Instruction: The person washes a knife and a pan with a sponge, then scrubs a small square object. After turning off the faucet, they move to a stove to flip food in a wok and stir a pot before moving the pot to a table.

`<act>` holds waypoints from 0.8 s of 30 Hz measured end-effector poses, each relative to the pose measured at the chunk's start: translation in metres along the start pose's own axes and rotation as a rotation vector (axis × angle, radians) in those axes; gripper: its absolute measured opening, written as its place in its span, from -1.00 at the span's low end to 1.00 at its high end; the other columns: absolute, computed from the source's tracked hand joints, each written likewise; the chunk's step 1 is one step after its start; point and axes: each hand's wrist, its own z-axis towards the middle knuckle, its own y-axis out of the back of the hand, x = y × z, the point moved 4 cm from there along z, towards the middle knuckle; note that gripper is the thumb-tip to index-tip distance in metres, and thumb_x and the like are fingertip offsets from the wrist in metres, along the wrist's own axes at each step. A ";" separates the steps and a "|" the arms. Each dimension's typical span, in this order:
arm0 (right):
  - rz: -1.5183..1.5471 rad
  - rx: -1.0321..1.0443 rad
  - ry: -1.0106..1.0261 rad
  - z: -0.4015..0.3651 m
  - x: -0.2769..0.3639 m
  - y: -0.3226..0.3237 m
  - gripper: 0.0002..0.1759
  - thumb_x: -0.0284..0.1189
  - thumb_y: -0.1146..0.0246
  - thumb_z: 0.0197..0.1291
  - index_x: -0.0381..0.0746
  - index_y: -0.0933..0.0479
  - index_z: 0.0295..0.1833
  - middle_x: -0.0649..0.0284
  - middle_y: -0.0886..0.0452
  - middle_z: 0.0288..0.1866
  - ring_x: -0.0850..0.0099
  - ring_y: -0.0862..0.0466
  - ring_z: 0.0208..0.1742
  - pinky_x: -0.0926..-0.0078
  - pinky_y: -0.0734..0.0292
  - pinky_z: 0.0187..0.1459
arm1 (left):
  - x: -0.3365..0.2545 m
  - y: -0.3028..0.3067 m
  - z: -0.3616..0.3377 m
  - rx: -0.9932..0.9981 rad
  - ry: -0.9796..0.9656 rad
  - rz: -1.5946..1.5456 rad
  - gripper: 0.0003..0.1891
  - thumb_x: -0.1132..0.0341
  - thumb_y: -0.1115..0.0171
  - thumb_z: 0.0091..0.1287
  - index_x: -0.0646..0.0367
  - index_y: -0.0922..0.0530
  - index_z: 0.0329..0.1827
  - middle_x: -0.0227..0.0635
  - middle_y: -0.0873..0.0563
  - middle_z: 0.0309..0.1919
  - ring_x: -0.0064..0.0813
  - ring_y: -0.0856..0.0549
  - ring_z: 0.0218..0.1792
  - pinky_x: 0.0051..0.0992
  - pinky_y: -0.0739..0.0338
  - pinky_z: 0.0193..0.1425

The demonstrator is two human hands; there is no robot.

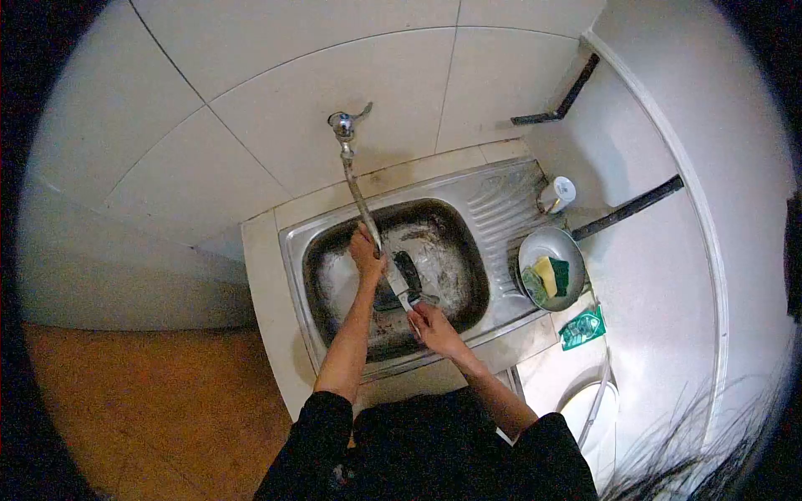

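My left hand (368, 253) is closed around the lower end of a flexible hose (357, 190) that hangs from the wall tap (342, 125). Below it, over the sink basin, my right hand (436, 329) grips the handle of what looks like a knife (396, 282), its pale flat blade pointing up toward the hose end. A black elongated object (408, 271) lies in the basin just behind the blade, partly hidden by it. The steel sink (478, 242) has dark stains on its walls and floor.
On the ribbed drainboard (501, 200) stand a white cup (558, 194) and a pan (539, 242) holding a yellow and green sponge (551, 275). A green packet (582, 327) lies at the counter's right, above a round white container (589, 409). Black brackets (631, 207) line the right wall.
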 end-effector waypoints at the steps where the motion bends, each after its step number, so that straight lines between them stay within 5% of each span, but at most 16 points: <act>1: -0.015 -0.013 -0.041 -0.004 0.003 0.003 -0.74 -0.37 0.00 0.31 -0.35 -0.35 -0.35 0.25 -0.40 -0.58 0.47 -0.41 -0.50 0.45 -0.31 -0.46 | 0.001 0.004 0.006 0.034 0.070 -0.042 -0.82 0.32 -0.09 0.17 0.28 -0.38 -0.38 0.00 -0.53 -0.52 0.09 -0.52 -0.46 -0.07 -0.35 -0.38; 3: -0.153 -0.126 0.099 -0.011 -0.002 0.009 -0.74 -0.37 0.01 0.31 -0.35 -0.35 -0.34 0.22 -0.38 -0.58 0.44 -0.40 -0.51 0.43 -0.31 -0.46 | 0.002 0.004 0.018 0.066 0.138 -0.088 -0.75 0.26 0.02 0.30 0.29 -0.41 -0.42 0.00 -0.52 -0.55 0.08 -0.51 -0.48 -0.07 -0.35 -0.39; 5: -0.288 -0.234 0.240 -0.022 -0.007 0.019 -0.74 -0.36 0.02 0.32 -0.35 -0.36 -0.34 0.20 -0.37 -0.59 0.42 -0.40 -0.52 0.41 -0.32 -0.45 | 0.019 0.001 0.022 0.070 0.478 -0.109 -0.53 0.16 0.28 0.44 0.32 -0.45 -0.48 0.02 -0.51 -0.61 0.07 -0.50 -0.54 -0.07 -0.35 -0.44; 8: -0.280 -0.134 0.130 -0.045 -0.013 0.040 -0.72 -0.33 0.02 0.32 -0.36 -0.37 -0.31 0.14 -0.37 -0.57 0.38 -0.39 -0.52 0.37 -0.33 -0.43 | 0.024 0.012 0.025 0.020 0.379 -0.062 -0.45 0.10 0.26 0.44 0.38 -0.45 -0.57 0.03 -0.49 -0.69 0.05 -0.50 -0.61 -0.09 -0.35 -0.50; 11: -0.370 -0.237 0.339 -0.070 -0.006 0.069 -0.73 -0.33 0.00 0.30 -0.34 -0.38 -0.30 0.16 -0.34 -0.59 0.40 -0.34 -0.53 0.39 -0.30 -0.43 | 0.006 0.023 0.027 0.024 0.332 -0.051 -0.40 0.08 0.28 0.44 0.34 -0.42 -0.67 -0.01 -0.46 -0.74 0.01 -0.49 -0.64 -0.10 -0.35 -0.51; 13: -0.361 -0.180 0.122 -0.088 0.014 0.090 -0.75 -0.34 -0.02 0.30 -0.33 -0.39 -0.29 0.16 -0.33 -0.61 0.43 -0.32 -0.53 0.43 -0.28 -0.45 | 0.026 0.010 0.023 0.111 0.319 0.044 -0.40 0.04 0.29 0.44 0.32 -0.40 -0.67 -0.06 -0.45 -0.74 -0.02 -0.45 -0.67 -0.12 -0.35 -0.51; 15: -0.328 -0.190 0.134 -0.101 0.019 0.105 -0.75 -0.33 -0.06 0.28 -0.32 -0.40 -0.30 0.17 -0.33 -0.63 0.46 -0.31 -0.54 0.45 -0.26 -0.48 | 0.044 -0.007 0.012 0.302 0.468 -0.149 -0.48 0.10 0.18 0.43 0.32 -0.41 -0.62 -0.13 -0.46 -0.71 -0.11 -0.45 -0.66 -0.21 -0.37 -0.50; 17: -0.327 -0.392 0.107 -0.117 0.029 0.117 -0.73 -0.31 -0.10 0.26 -0.33 -0.41 -0.33 0.17 -0.34 -0.62 0.47 -0.31 -0.55 0.46 -0.25 -0.50 | -0.013 0.025 0.010 0.131 -0.115 -0.087 -0.62 0.23 0.06 0.40 0.32 -0.44 -0.54 -0.19 -0.46 -0.68 -0.23 -0.46 -0.62 -0.28 -0.37 -0.48; 18: -0.335 -0.443 0.100 -0.123 0.031 0.121 -0.72 -0.30 -0.16 0.22 -0.33 -0.43 -0.34 0.18 -0.37 -0.61 0.48 -0.31 -0.57 0.47 -0.25 -0.52 | -0.043 0.044 0.018 0.317 0.097 -0.092 -0.73 0.32 0.00 0.37 0.31 -0.48 -0.46 -0.26 -0.50 -0.62 -0.34 -0.49 -0.55 -0.35 -0.40 -0.46; 19: -0.336 -0.455 0.097 -0.129 0.034 0.122 -0.72 -0.30 -0.16 0.22 -0.33 -0.43 -0.34 0.18 -0.37 -0.61 0.48 -0.31 -0.57 0.47 -0.25 -0.52 | -0.023 0.021 0.016 0.322 0.089 -0.099 -0.73 0.32 0.00 0.37 0.31 -0.48 -0.46 -0.26 -0.50 -0.62 -0.34 -0.49 -0.55 -0.35 -0.40 -0.46; 21: -0.349 -0.478 -0.020 -0.142 0.037 0.122 -0.70 -0.29 -0.20 0.18 -0.35 -0.48 -0.19 -0.05 -0.56 -0.37 0.15 -0.58 -0.38 0.35 -0.43 -0.32 | 0.026 -0.037 0.001 0.146 0.990 -1.648 -0.65 0.21 0.01 0.38 0.31 -0.48 -0.49 -0.30 -0.53 -0.61 -0.43 -0.51 -0.57 -0.44 -0.41 -0.47; 22: -0.333 -0.505 -0.003 -0.150 0.044 0.121 -0.71 -0.31 -0.24 0.14 -0.35 -0.49 -0.22 -0.03 -0.56 -0.43 0.23 -0.56 -0.46 0.37 -0.43 -0.39 | 0.021 -0.033 0.002 0.412 0.600 -0.893 -0.60 0.10 0.02 0.38 0.26 -0.48 -0.48 -0.33 -0.53 -0.62 -0.52 -0.49 -0.63 -0.51 -0.39 -0.56; 24: -0.330 -0.551 0.002 -0.165 0.046 0.116 -0.72 -0.31 -0.26 0.12 -0.34 -0.50 -0.23 -0.01 -0.55 -0.45 0.26 -0.54 -0.50 0.39 -0.43 -0.41 | 0.003 -0.020 0.003 0.441 0.578 -0.895 -0.59 0.07 0.03 0.38 0.23 -0.47 -0.48 -0.34 -0.51 -0.65 -0.55 -0.47 -0.67 -0.51 -0.36 -0.62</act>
